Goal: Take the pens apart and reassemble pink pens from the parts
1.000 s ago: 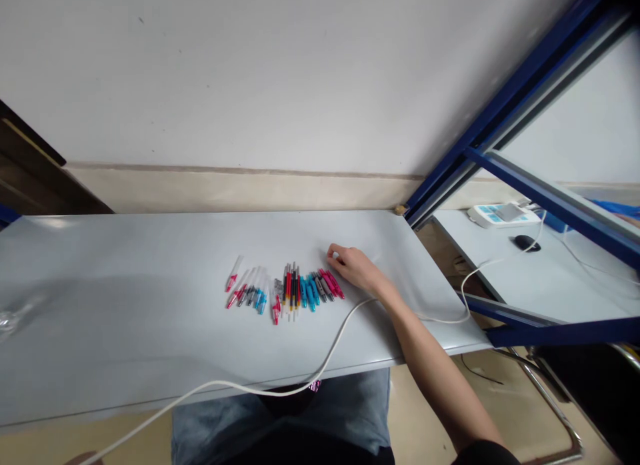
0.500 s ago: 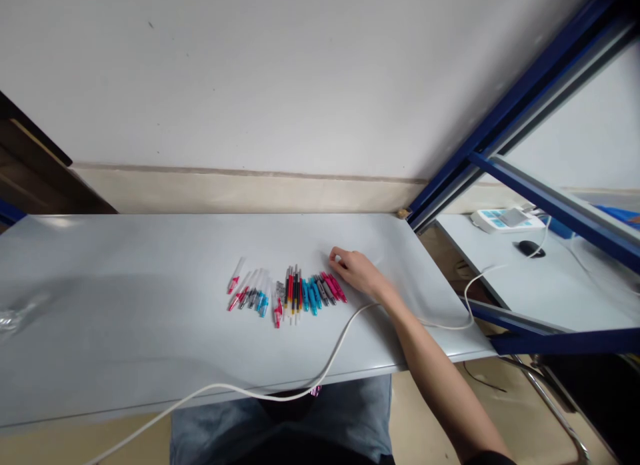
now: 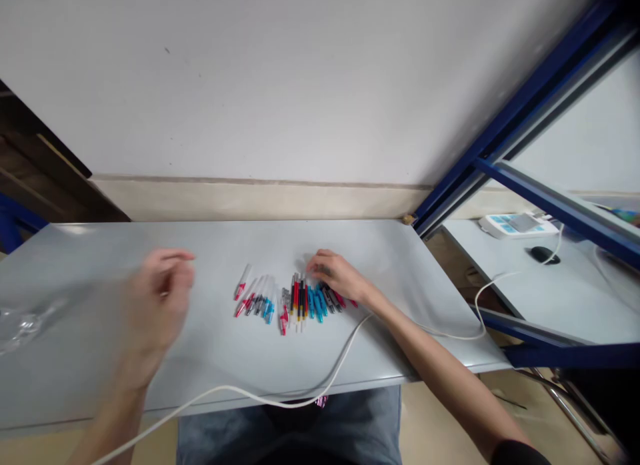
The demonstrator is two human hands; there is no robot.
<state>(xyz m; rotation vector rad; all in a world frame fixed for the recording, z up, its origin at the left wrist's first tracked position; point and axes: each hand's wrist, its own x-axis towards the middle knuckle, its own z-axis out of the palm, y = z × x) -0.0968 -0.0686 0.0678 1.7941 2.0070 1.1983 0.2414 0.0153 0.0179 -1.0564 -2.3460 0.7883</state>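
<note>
My right hand (image 3: 336, 273) is low over the table, palm down, with bent fingers a little apart. Its fingertips are beside the upper ends of red and black pen refills (image 3: 300, 295); contact cannot be told. Under and in front of it lie blue pen barrels (image 3: 317, 303), grey barrels (image 3: 332, 298) and pink barrels (image 3: 353, 303), partly covered. My left hand (image 3: 163, 295), smeared by motion, hovers over the table's left part, thumb and forefinger apart and nothing visible between them. Between the hands lie clear pen tubes with coloured tips (image 3: 257, 301) and a red-tipped piece (image 3: 284, 320).
A white cable (image 3: 345, 351) runs across the table's front edge. Clear plastic wrapping (image 3: 23, 328) lies at the far left. A blue metal frame (image 3: 463, 158) rises on the right; beyond it are a white device (image 3: 517, 225) and a black mouse (image 3: 545, 254) on another table.
My left hand has come into view from the left. The right hand has moved left, from beyond the pink barrels to the refills' upper ends. The camera view has shifted slightly.
</note>
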